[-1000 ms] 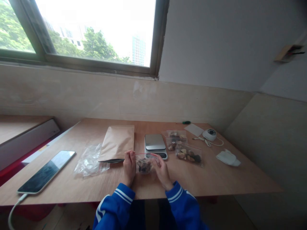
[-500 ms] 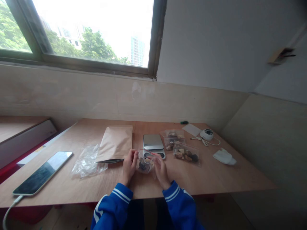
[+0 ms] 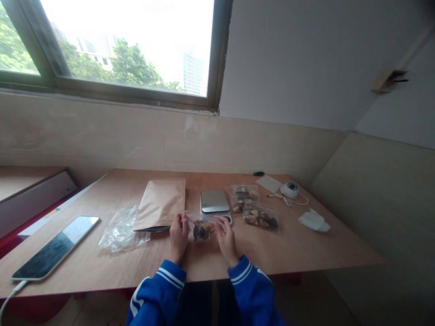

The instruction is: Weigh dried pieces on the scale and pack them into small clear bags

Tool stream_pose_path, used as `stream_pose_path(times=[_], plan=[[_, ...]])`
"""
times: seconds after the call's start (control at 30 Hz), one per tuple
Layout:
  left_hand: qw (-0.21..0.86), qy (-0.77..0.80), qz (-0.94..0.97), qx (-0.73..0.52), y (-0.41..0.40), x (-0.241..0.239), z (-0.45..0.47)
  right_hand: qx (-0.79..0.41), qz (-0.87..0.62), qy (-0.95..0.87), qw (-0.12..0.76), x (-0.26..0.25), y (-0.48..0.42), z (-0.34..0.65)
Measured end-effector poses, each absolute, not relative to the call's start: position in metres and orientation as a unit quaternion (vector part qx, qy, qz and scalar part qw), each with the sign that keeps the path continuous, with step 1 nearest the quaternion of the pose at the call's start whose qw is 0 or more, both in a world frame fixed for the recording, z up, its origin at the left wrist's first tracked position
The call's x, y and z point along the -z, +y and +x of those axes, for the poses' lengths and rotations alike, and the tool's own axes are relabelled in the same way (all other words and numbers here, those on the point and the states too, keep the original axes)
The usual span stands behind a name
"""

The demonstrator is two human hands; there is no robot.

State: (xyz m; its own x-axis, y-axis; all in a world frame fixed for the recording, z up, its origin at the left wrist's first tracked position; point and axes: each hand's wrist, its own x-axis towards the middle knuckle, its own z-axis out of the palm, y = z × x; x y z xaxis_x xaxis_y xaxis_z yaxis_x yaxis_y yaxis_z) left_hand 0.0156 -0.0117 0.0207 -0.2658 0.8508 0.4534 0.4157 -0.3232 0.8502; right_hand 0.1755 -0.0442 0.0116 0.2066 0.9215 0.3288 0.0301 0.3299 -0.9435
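Between my two hands a clear zip bag (image 3: 203, 230) is stretched by its upper edge, with brown and dark dried pieces inside. My left hand (image 3: 180, 235) pinches its left top corner. At the right top corner, my right hand (image 3: 225, 237) grips the bag with thumb and fingers. Just behind the bag stands a small kitchen scale (image 3: 215, 202) with a bare metal plate; its front is partly hidden. To the right lie several filled zip bags, the nearest one (image 3: 261, 218) holding similar dried pieces.
A brown paper bag (image 3: 163, 202) lies left of the scale, with crumpled clear plastic bags (image 3: 118, 230) beside it. Farther left is a phone (image 3: 56, 248) on a cable. On the right are a white round device (image 3: 290, 190) with a cord and a crumpled white tissue (image 3: 314, 220).
The bag's top edge has been drawn straight and flat between my hands; before, its mouth was rounded and open. The view has shifted slightly.
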Motion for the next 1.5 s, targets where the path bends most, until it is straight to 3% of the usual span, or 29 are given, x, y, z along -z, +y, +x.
stream_pose_path(times=[0.47, 0.73, 1.5], plan=[[0.209, 0.545, 0.568, -0.580, -0.010, -0.016, 0.015, -0.230, -0.544, -0.474, 0.653, -0.009, -0.045, 0.181], [0.247, 0.484, 0.606, -0.582, -0.011, -0.017, 0.016, -0.300, -0.543, -0.410, 0.668, -0.011, -0.043, 0.184], [0.217, 0.478, 0.655, -0.544, -0.014, -0.026, 0.018, -0.340, -0.524, -0.390, 0.677, -0.013, -0.046, 0.183]])
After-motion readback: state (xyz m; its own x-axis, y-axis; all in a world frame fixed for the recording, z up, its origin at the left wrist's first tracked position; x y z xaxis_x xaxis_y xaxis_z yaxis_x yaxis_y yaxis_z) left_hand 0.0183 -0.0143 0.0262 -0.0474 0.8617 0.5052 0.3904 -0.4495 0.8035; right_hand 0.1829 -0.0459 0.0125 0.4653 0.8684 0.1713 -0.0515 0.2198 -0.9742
